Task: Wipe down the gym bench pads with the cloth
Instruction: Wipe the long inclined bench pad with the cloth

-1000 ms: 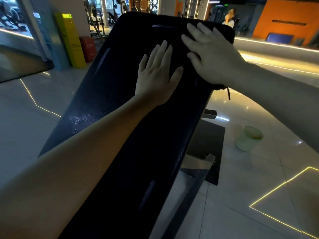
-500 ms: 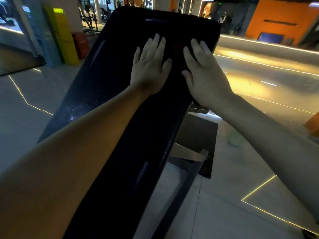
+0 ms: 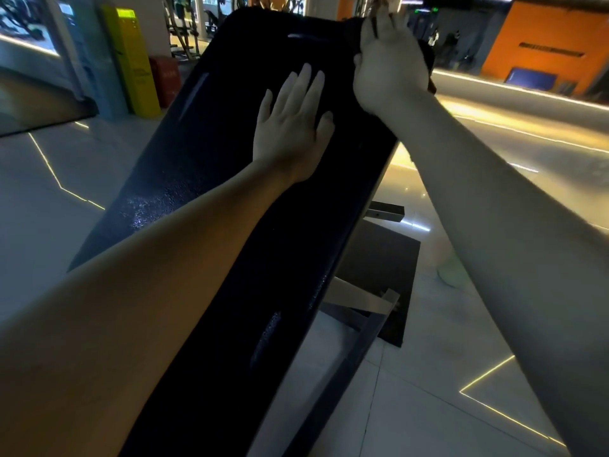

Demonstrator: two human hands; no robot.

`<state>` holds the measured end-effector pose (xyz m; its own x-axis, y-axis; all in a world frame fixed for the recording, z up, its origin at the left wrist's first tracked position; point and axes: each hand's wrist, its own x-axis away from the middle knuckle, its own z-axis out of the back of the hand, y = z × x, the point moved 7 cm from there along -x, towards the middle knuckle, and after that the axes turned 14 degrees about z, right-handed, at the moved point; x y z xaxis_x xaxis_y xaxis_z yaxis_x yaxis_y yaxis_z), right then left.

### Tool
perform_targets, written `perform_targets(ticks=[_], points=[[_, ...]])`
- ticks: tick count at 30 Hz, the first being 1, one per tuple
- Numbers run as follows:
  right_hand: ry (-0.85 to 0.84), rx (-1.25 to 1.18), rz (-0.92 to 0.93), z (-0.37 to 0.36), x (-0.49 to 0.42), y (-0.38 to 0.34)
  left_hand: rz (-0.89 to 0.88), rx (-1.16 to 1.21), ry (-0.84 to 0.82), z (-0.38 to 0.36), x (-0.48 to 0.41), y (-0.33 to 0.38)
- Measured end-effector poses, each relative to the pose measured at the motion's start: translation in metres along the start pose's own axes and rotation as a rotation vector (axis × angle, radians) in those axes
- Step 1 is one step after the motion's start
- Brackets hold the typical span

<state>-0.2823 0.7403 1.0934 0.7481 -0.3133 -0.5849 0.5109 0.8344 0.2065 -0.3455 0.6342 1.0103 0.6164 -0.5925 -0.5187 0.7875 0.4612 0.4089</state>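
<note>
bench pad (image 3: 214, 153) slopes lengthwise up and away.

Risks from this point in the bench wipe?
The right hand presses the cloth at the bench pad's top right corner; both may slip off the edge.
Wet droplets shine on the pad's lower left; the flat left hand might slide.
A bucket sits beside the bench frame, easy to kick.

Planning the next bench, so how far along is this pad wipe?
Looks done: the long black padded bench pad shows a wet, speckled sheen at its lower left. In hand: the right hand presses the dark cloth on the pad's top right corner; the left hand lies flat mid-pad. Left: the near end shows no clear sheen, though it is too dark to be sure.
</note>
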Motion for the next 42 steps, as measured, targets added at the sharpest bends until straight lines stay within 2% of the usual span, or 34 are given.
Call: perform_targets(ticks=[3, 10, 13, 16, 22, 30, 33, 37, 42], points=[[-0.069, -0.050, 0.048, 0.005, 0.041, -0.013, 0.053, -0.034, -0.029, -0.002, 0.005, -0.003], [0.009, -0.202, 0.191, -0.001, 0.137, -0.047, -0.035, -0.008, -0.079, -0.004, 0.038, -0.020], [0.031, -0.151, 0.192, 0.000, 0.125, -0.040, -0.026, -0.007, -0.056, -0.006, 0.038, -0.021], [0.054, -0.077, 0.100, 0.006, 0.086, -0.023, -0.016, -0.008, -0.036, -0.007, 0.037, -0.022], [0.015, -0.035, 0.027, 0.008, 0.035, 0.000, -0.012, 0.000, -0.036, -0.005, 0.037, -0.022], [0.085, -0.273, 0.101, -0.007, 0.144, -0.070, -0.038, 0.035, -0.076, -0.005, 0.051, -0.029], [0.097, -0.259, 0.124, -0.014, 0.166, -0.082, -0.080, 0.028, -0.064, -0.003, 0.064, -0.033], [0.086, -0.141, 0.131, -0.006, 0.133, -0.067, -0.046, 0.020, -0.034, -0.004, 0.065, -0.034], [0.044, -0.041, 0.038, 0.012, 0.054, -0.007, -0.031, -0.003, -0.027, -0.005, 0.066, -0.035]])
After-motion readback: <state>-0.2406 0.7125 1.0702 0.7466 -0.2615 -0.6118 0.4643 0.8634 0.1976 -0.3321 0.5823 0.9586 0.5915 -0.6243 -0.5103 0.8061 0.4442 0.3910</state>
